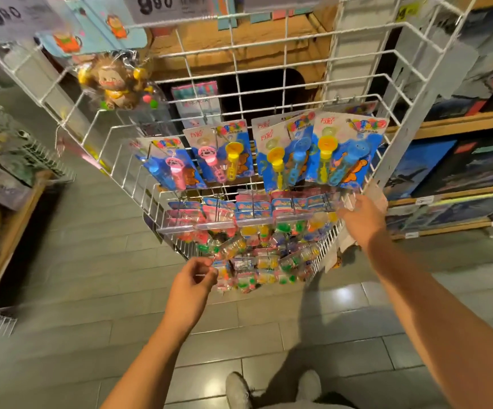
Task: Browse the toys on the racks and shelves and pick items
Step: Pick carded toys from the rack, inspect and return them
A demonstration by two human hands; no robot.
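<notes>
The left hand [193, 278] curls its grip in a pinch on a small clear toy packet [221, 265] at the lower edge of the white wire rack [162, 84]. The right hand [360, 215] reaches into the row of pink-and-blue carded packets [286, 203], fingers hidden, so its grip cannot be told

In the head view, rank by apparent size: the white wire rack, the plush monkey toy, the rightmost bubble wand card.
1. Wire rack, by far the largest.
2. Bubble wand card.
3. Plush monkey.

Card and monkey look close; wide-angle distortion leaves their order unsure.
</notes>
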